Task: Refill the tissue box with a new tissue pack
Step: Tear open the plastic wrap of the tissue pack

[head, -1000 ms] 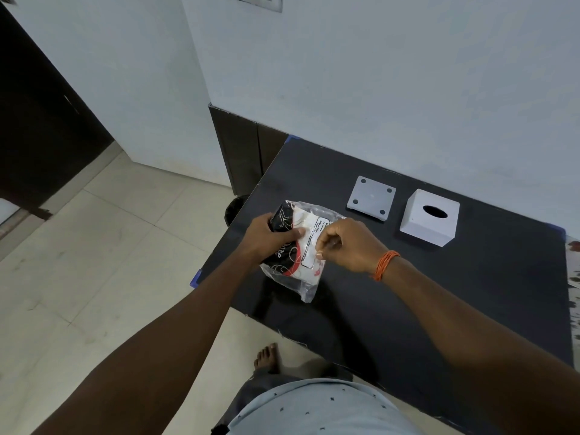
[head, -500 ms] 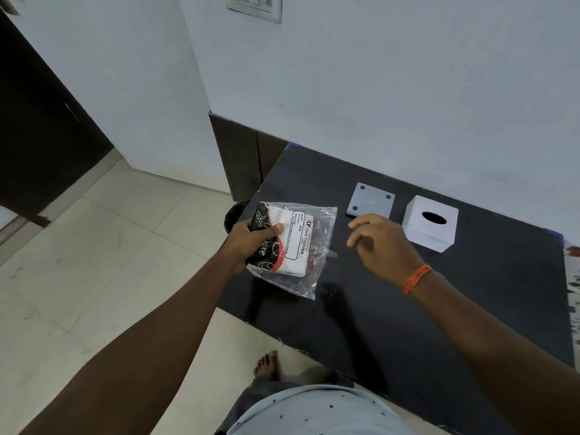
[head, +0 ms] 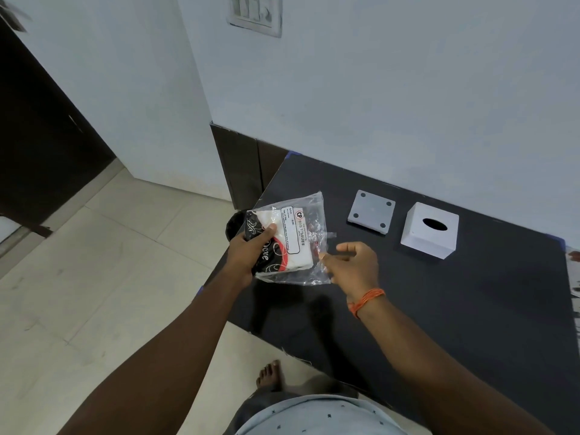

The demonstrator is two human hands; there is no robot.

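Observation:
The tissue pack (head: 296,243), white tissues with a black and red print inside a clear plastic wrapper, is held above the left end of the black table (head: 470,309). My left hand (head: 251,255) grips its left side, thumb on top. My right hand (head: 357,268) is just right of the pack, fingers loosely curled, thumb and index finger apart, with the index fingertip touching the wrapper's loose right edge. The white tissue box (head: 430,229) with an oval slot on top stands at the back of the table. Its grey bottom plate (head: 371,211) lies separately to the box's left.
The table stands against a white wall, and its left and front edges drop to a tiled floor. A dark round object (head: 234,222) sits on the floor behind my left hand. My bare foot (head: 270,373) is below the front edge.
My right hand let go of the pack's label, swung right toward the plate, then came back to the wrapper's right edge. My left hand has turned the pack flatter and lifted it slightly.

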